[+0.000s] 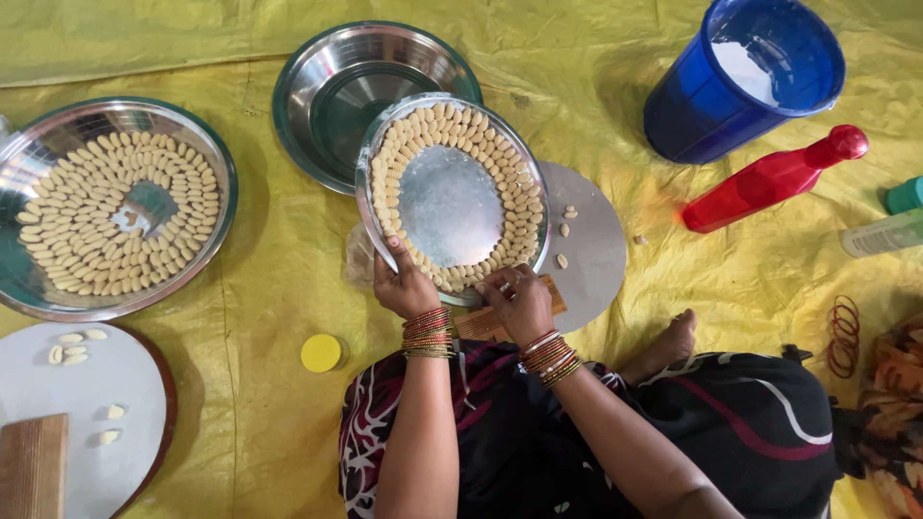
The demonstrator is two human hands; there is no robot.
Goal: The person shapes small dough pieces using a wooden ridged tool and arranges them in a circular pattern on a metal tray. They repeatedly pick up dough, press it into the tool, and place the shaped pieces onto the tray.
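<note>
1. I hold a round steel plate (pixel 450 204) ringed with rows of small pale dough pieces (pixel 437 120), its bare centre showing, tilted just above my lap.
2. My left hand (pixel 404 285) closes on the plate's rim at about 7 o'clock, thumb over the edge.
3. My right hand (pixel 520 300) curls at the rim at about 5 o'clock, fingertips on the dough pieces there.
4. Under the plate, at 3 o'clock, lies a flat round metal disc (pixel 591 240) with a few loose pieces.
5. At 11 o'clock sits an empty steel bowl (pixel 336 91).
6. At 9 o'clock, well apart, a second steel plate (pixel 29 288) is nearly filled with pieces.
7. At 2 o'clock stand a blue plastic jug (pixel 707 111) and a red plastic bottle (pixel 769 180), all on yellow sheeting (pixel 260 317).
</note>
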